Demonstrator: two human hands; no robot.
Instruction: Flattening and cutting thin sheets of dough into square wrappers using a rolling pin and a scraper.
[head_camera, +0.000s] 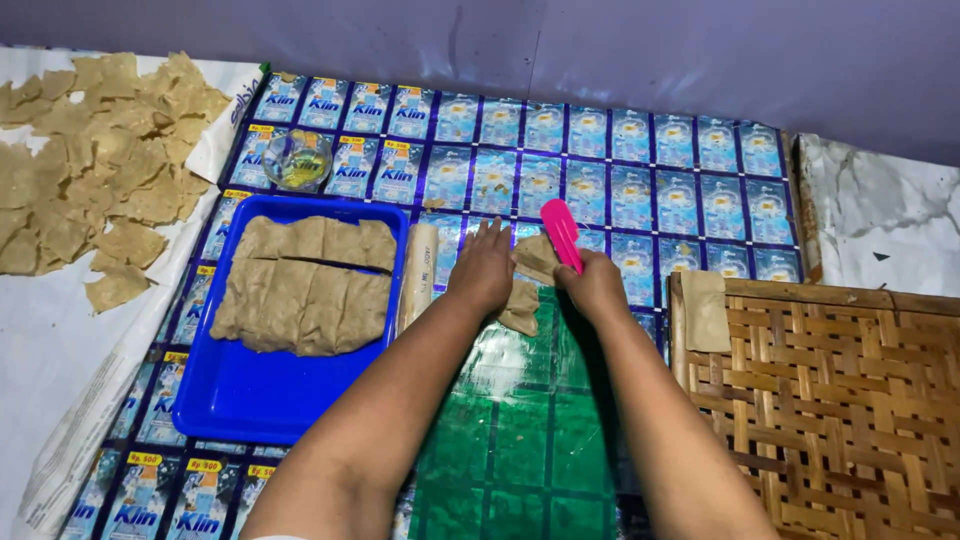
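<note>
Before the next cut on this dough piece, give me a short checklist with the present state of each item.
1. Left hand pressing on dough piece: ok.
2. Right hand gripping pink scraper: ok.
3. Scraper edge on the dough: cannot tell, hidden by the hand.
4. Rolling pin clear of the hands: ok, beside the blue tray.
5. Room on the woven tray: ok, one piece on it.

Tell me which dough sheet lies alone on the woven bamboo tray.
The single flat tan square at the woven bamboo tray's top-left corner. The other cut sheets lie heaped on the white paper far left; one sits under the hands.
</note>
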